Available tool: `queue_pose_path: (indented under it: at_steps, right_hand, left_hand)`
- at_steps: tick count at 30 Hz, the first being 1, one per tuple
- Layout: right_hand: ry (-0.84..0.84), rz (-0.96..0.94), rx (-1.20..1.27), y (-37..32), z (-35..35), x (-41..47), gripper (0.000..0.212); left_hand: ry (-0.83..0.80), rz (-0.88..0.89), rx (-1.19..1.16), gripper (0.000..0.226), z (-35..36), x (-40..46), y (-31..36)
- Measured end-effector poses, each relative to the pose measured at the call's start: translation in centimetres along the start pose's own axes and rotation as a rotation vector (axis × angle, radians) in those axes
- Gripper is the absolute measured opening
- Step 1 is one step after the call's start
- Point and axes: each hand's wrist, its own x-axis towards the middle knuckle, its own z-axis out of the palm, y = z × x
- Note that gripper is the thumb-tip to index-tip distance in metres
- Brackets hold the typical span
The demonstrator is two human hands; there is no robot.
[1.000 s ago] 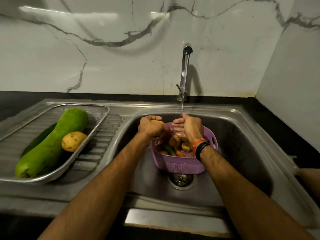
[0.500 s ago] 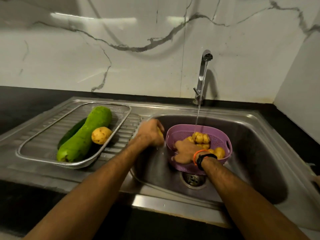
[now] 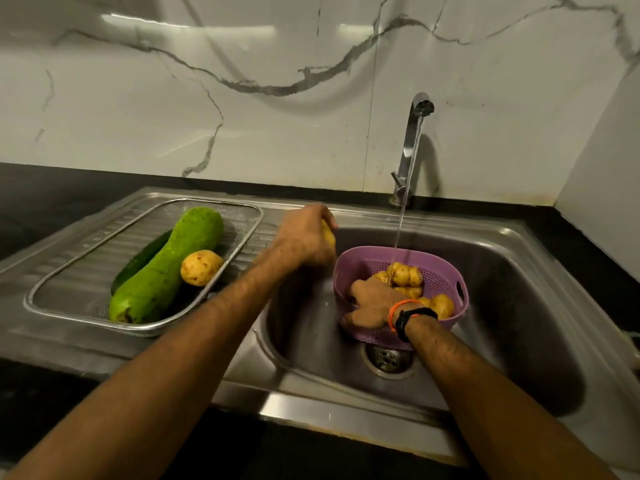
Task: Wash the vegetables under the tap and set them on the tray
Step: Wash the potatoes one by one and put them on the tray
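Note:
My left hand (image 3: 304, 239) grips a yellow potato (image 3: 328, 233) above the sink's left edge, between the tray and the basket. My right hand (image 3: 372, 303) reaches into a purple basket (image 3: 446, 271) in the sink bowl, its fingers down among several potatoes (image 3: 405, 274). Water runs from the tap (image 3: 412, 140) onto those potatoes. The steel mesh tray (image 3: 55, 287) on the drainboard holds a long green gourd (image 3: 166, 271), a dark green vegetable (image 3: 143, 254) behind it and one potato (image 3: 201, 267).
The steel sink bowl (image 3: 519, 306) has a drain (image 3: 387, 358) partly under the basket. A ribbed drainboard (image 3: 266, 233) lies under the tray. Black counter and a white marble wall surround the sink.
My left hand has carried its potato out from under the tap, leftward over the sink's edge. My right hand has dropped from the water stream into the basket.

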Motion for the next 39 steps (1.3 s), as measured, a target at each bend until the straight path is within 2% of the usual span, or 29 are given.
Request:
queue_pose_path:
  at_steps: [2,5,7,11,16,22,27,31,36,39]
  right_hand:
    - [-0.011,-0.003,0.012,0.0,0.0,0.1,0.047]
    - [-0.012,-0.008,0.002,-0.1,0.2,0.3,0.041]
    - [-0.016,-0.008,-0.008,-0.2,0.3,0.3,0.041]
    - [0.030,-0.005,0.000,-0.5,-0.3,0.1,0.034]
    - [0.218,-0.075,0.251,-4.0,-2.7,0.2,0.042]
    - [0.336,-0.174,0.515,-10.2,-5.7,1.0,0.029]
    - [0.246,-0.147,0.755,-13.7,-6.0,2.3,0.033]
    - [0.202,-0.108,0.920,-14.3,-5.0,3.1,0.039]
    - [0.138,-0.058,1.086,-14.1,-4.5,3.9,0.051]
    - [0.134,-0.063,1.091,-14.0,-4.4,3.9,0.053]
  left_hand:
    - [-0.030,-0.020,0.021,0.042,0.5,-0.6,-0.3]
    - [-0.279,-0.114,0.152,0.044,4.0,-2.3,-2.4]
    - [-0.335,-0.152,0.149,0.050,5.0,-2.9,-3.1]
    - [-0.182,-0.131,0.047,0.059,2.1,-2.8,-2.3]
    - [-0.028,-0.132,0.013,0.078,-4.5,-3.2,-3.2]
    - [0.105,-0.161,-0.034,0.083,-9.8,-3.3,-6.5]
    - [0.177,-0.203,0.013,0.088,-11.1,-2.1,-8.7]
    - [0.120,-0.173,0.125,0.098,-10.7,-1.4,-9.8]
    - [-0.012,-0.165,0.244,0.054,-10.4,-1.7,-11.8]
    - [-0.006,-0.150,0.251,0.049,-10.2,-2.1,-12.2]
